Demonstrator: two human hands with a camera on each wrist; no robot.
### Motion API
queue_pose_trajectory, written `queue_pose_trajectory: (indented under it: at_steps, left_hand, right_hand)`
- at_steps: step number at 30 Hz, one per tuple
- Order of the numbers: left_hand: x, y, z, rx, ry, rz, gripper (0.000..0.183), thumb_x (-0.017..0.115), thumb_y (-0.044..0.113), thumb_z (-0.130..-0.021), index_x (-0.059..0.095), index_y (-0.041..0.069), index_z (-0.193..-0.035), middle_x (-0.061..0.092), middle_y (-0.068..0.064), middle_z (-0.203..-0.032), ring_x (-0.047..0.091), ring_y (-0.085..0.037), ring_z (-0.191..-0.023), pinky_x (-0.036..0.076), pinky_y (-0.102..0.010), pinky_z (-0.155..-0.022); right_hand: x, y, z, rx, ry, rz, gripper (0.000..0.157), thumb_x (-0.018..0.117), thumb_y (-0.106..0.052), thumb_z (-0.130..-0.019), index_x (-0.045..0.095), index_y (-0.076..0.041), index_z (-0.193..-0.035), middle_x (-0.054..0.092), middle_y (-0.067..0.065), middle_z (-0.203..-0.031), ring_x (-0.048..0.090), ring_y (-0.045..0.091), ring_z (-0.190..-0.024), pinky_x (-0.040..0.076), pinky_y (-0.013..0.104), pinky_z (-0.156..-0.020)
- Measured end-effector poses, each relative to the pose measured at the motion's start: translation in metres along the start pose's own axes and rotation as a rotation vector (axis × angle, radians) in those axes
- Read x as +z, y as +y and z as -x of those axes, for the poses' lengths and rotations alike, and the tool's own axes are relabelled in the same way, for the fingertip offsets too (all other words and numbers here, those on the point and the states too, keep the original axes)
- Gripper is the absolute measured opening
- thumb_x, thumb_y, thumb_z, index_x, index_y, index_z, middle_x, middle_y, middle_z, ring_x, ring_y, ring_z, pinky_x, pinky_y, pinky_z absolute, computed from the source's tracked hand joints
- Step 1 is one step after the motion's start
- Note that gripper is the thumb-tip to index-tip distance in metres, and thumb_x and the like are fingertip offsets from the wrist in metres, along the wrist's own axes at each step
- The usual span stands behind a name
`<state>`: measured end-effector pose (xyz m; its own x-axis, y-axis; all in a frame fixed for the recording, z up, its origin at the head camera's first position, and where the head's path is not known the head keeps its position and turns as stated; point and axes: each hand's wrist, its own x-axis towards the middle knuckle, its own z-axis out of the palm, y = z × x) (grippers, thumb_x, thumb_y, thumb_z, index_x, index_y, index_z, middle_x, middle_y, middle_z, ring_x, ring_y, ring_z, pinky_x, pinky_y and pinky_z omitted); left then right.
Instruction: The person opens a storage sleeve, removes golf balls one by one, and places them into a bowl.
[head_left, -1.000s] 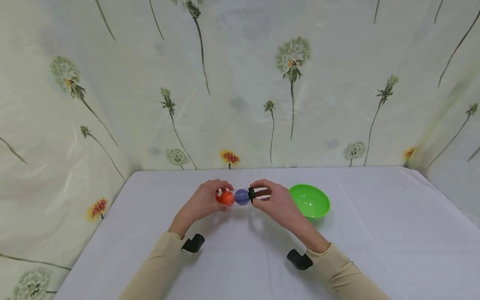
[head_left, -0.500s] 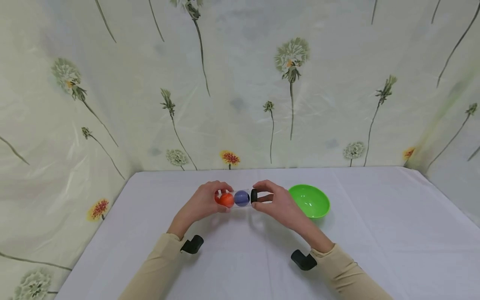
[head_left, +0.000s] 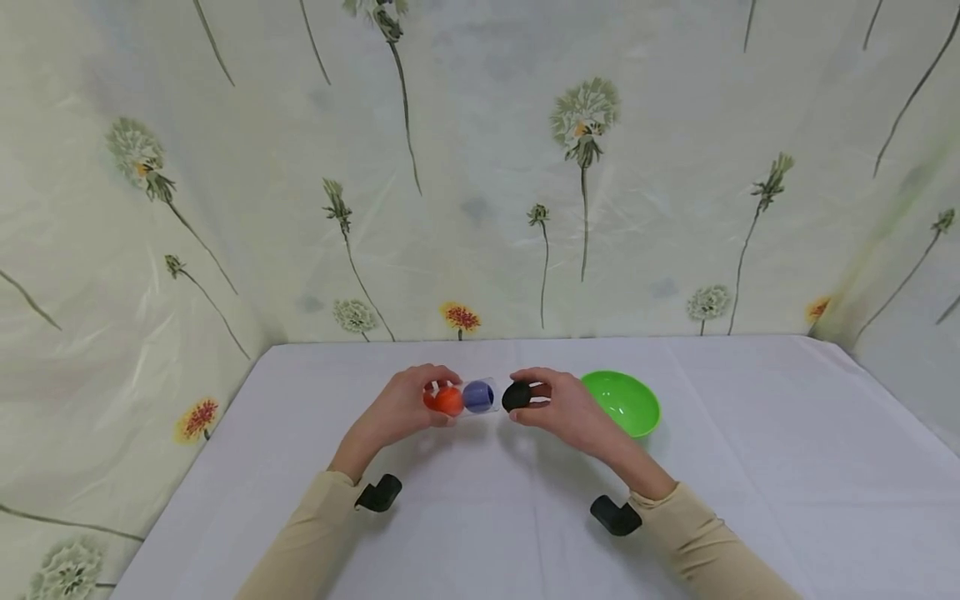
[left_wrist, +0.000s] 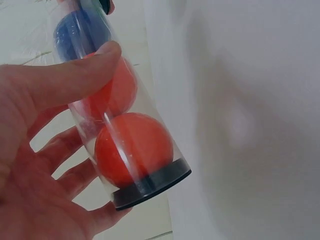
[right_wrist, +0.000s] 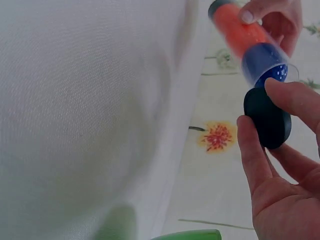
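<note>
My left hand (head_left: 399, 407) grips a clear plastic tube (left_wrist: 145, 107), thumb across its side and fingers behind. Two orange balls (left_wrist: 134, 150) sit in the tube toward its black closed base (left_wrist: 152, 186), and a blue ball (right_wrist: 261, 59) lies nearest the uncovered mouth. Between thumb and fingertips, my right hand (head_left: 566, 410) pinches a round black cap (right_wrist: 267, 119). In the head view a small gap separates cap and tube mouth. The tube is held sideways above the table, its mouth facing the right hand.
A bright green bowl (head_left: 637, 408) stands on the white-covered table (head_left: 480, 533), just beyond the right hand and wrist. Behind the table hangs a flower-printed backdrop (head_left: 480, 208). Each wrist carries a black camera mount (head_left: 617, 515).
The cap has come off the tube's end and moved right with my right hand, turning its flat face toward view. My left hand and the tube have shifted slightly left.
</note>
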<state>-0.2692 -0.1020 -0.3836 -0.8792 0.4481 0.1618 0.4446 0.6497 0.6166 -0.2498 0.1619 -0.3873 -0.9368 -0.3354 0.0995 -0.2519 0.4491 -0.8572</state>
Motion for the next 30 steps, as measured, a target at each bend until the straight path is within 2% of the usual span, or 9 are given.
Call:
queue_pose_trajectory:
  at_steps: [4,9,17,25,30]
  left_hand:
    - [0.0,-0.002,0.002,0.004,0.009,0.007,0.044,0.085,0.01,-0.075,0.067,0.015,-0.115,0.06,0.004,-0.1,0.052,-0.018,-0.092,0.046,-0.035,-0.079]
    - [-0.002,-0.002,0.004,0.004,0.023,0.016,0.045,0.084,0.008,-0.076,0.067,0.015,-0.117,0.061,0.005,-0.103,0.052,-0.018,-0.096,0.046,-0.037,-0.083]
    - [-0.003,-0.004,0.006,-0.039,0.046,0.08,0.046,0.083,0.008,-0.077,0.066,0.024,-0.117,0.062,0.009,-0.11,0.053,-0.018,-0.103,0.046,-0.043,-0.094]
    - [-0.007,-0.007,0.009,-0.074,0.066,0.132,0.044,0.084,0.011,-0.077,0.068,0.026,-0.115,0.063,0.009,-0.105,0.054,-0.017,-0.103,0.048,-0.041,-0.088]
    - [-0.01,-0.01,0.011,-0.071,0.063,0.165,0.043,0.084,0.013,-0.077,0.068,0.025,-0.115,0.064,0.009,-0.103,0.054,-0.017,-0.101,0.048,-0.038,-0.085]
  right_hand:
    - [-0.001,0.001,-0.001,0.014,0.01,-0.001,0.051,0.079,-0.009,-0.082,0.059,-0.004,-0.129,0.068,0.01,-0.112,0.066,0.024,-0.104,0.053,0.033,-0.08]
    - [-0.001,0.0,-0.002,0.017,0.026,0.029,0.051,0.079,-0.009,-0.082,0.06,-0.006,-0.129,0.065,0.009,-0.117,0.065,0.024,-0.108,0.053,0.033,-0.08]
    - [0.003,-0.001,-0.008,0.01,0.044,0.085,0.052,0.08,-0.013,-0.082,0.061,-0.006,-0.129,0.061,0.009,-0.121,0.067,0.026,-0.102,0.055,0.037,-0.082]
    - [0.005,0.002,-0.015,-0.039,0.048,0.163,0.049,0.081,-0.017,-0.082,0.064,-0.006,-0.127,0.066,0.006,-0.115,0.065,0.024,-0.1,0.054,0.037,-0.082]
    - [0.006,0.004,-0.02,-0.053,0.034,0.228,0.048,0.079,-0.018,-0.084,0.064,-0.005,-0.127,0.068,0.006,-0.114,0.065,0.024,-0.1,0.053,0.038,-0.084]
